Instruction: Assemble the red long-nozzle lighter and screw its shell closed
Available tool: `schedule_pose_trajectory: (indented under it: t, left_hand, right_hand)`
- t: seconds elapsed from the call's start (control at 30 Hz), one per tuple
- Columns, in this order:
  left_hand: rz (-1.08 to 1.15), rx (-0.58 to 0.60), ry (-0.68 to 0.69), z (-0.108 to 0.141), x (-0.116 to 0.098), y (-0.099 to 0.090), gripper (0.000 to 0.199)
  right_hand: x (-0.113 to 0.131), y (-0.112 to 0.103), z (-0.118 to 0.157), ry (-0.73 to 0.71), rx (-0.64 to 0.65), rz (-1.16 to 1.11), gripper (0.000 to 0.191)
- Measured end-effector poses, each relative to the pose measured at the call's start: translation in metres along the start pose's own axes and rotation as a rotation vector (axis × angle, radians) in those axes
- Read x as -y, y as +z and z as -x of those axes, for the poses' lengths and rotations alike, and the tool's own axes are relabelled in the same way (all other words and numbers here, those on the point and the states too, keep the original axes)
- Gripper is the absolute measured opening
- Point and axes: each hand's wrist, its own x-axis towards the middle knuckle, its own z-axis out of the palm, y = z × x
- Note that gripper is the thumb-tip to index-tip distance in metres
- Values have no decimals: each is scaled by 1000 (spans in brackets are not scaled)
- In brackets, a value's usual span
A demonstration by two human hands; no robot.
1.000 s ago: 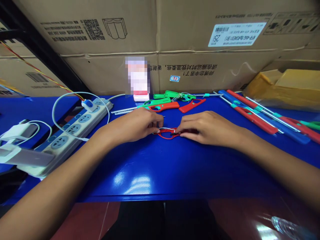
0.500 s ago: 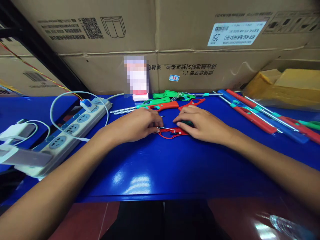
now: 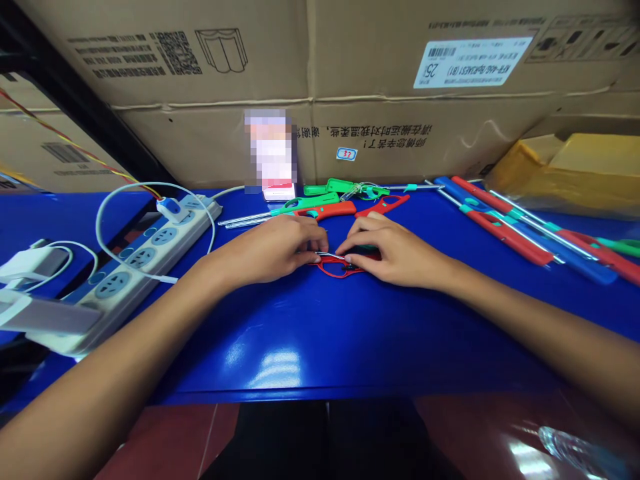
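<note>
A red lighter shell (image 3: pixel 336 271), the opened half of a long-nosed lighter, lies on the blue table between my hands. Inside it are a thin whitish wire (image 3: pixel 330 254) and a small black part. My left hand (image 3: pixel 283 250) pinches the shell's left end, thumb and fingers together where the wire starts. Thumb and forefinger of my right hand (image 3: pixel 393 250) close at the wire's right end, over the shell. That hand covers the shell's handle, and a dark green bit shows under its palm.
Behind my hands lie an orange-red and green lighter (image 3: pixel 330 210), an empty-looking red shell (image 3: pixel 385 205) and green parts (image 3: pixel 345 187). Several lighters (image 3: pixel 510 227) lie at right. A power strip (image 3: pixel 135 267) with cables stands left, a phone (image 3: pixel 273 160) leans on the carton (image 3: pixel 210 147).
My right thumb and forefinger have moved left and come together over the wire in the red shell. My left hand stays at the shell's left end. The view has shifted slightly.
</note>
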Motion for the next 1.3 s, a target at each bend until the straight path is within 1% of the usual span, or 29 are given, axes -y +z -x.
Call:
schedule_pose_trajectory:
  t: [0.2,0.43,0.6,0.73,1.03,1.2,1.3]
  left_hand:
    - [-3,-10,24,0,0,1,15]
    - [-14,-1,23,-1,-1,0,12]
    - [-26,-6,42,0,-1,0,12]
    - [-12,-4,36,0,-1,1,13]
    - [17,-2,30,0,-2,3,11]
    - [54,9,27,-1,-3,2,6]
    - [63,13,59,-1,-3,3,7]
  right_hand:
    - [0,4,-1,20,-15,-51,17]
    - [1,8,-2,100,52,-101,11]
    - [-3,9,-4,106,42,-135,7]
    - [-4,10,-4,92,0,-137,7]
    - [5,4,-1,31,-67,-65,6]
    - [5,1,-1,50,-66,-129,9]
    - [6,-1,-1,7,-49,-156,14]
